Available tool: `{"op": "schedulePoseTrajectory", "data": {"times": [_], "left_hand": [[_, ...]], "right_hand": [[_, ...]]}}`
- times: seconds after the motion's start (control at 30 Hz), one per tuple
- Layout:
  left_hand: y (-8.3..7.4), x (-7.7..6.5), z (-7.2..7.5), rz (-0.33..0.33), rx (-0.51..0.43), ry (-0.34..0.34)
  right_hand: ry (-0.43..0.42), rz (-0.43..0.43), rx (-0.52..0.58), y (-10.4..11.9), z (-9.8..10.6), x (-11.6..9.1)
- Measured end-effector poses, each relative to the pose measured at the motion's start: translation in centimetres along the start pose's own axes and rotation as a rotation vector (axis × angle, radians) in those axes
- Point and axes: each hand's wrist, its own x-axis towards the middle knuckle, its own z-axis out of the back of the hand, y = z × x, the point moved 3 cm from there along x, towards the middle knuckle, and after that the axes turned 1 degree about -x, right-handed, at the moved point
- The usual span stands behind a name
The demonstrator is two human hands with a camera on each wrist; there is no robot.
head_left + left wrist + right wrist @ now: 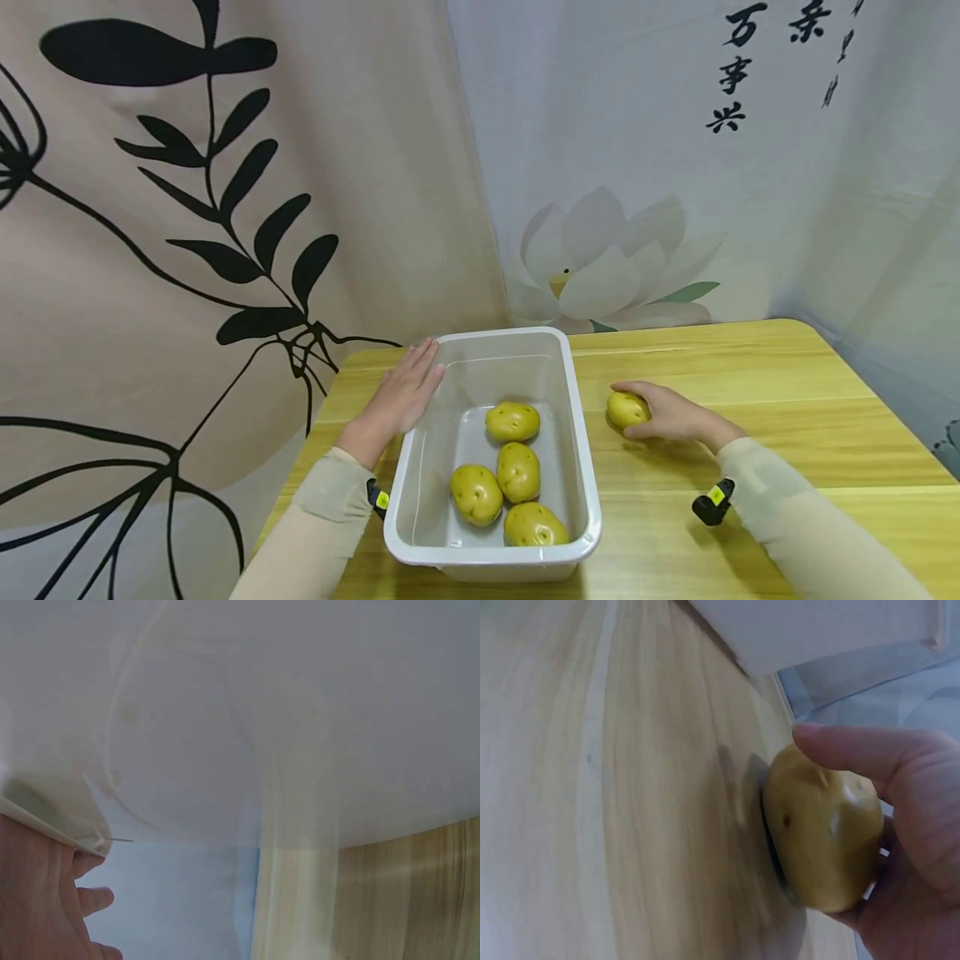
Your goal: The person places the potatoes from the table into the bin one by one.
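My right hand (pixel 670 412) holds a yellow potato (pixel 627 409) between thumb and fingers, at the table, right of a white plastic bin (pixel 589 500). In the right wrist view the thumb lies over one end of this potato (pixel 821 832), and its shadow falls on the wood close beside it; whether it touches the table I cannot tell. My left hand (pixel 401 392) rests on the bin's left rim, fingers fairly straight. Inside the bin lie several potatoes (pixel 518 472). The left wrist view shows the bin's outer wall (pixel 300 712) and part of the left hand (pixel 37 892).
The bin stands on a wood-grain table (pixel 750 375), near its left side. Behind the table hangs a pale curtain (pixel 390 167) with dark leaf prints and a lotus. A small black wrist camera (pixel 712 502) sits at the right cuff.
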Motion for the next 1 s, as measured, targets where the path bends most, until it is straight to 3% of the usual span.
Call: {"op": "schedulePoseTrajectory", "data": {"times": [0.2,0.53,1.0], "left_hand": [[-0.1,0.0,-0.1,0.002,-0.012,-0.003],[0.0,0.1,-0.1,0.01,-0.01,-0.008],[0.1,0.1,-0.2,0.009,-0.011,-0.011]], "right_hand": [[-0.029,0.012,-0.065,0.0,-1.0,0.9],[-0.165,-0.022,-0.193,-0.2,-2.1,1.9],[-0.201,-0.034,-0.228,-0.4,-2.4,2.1]]}}
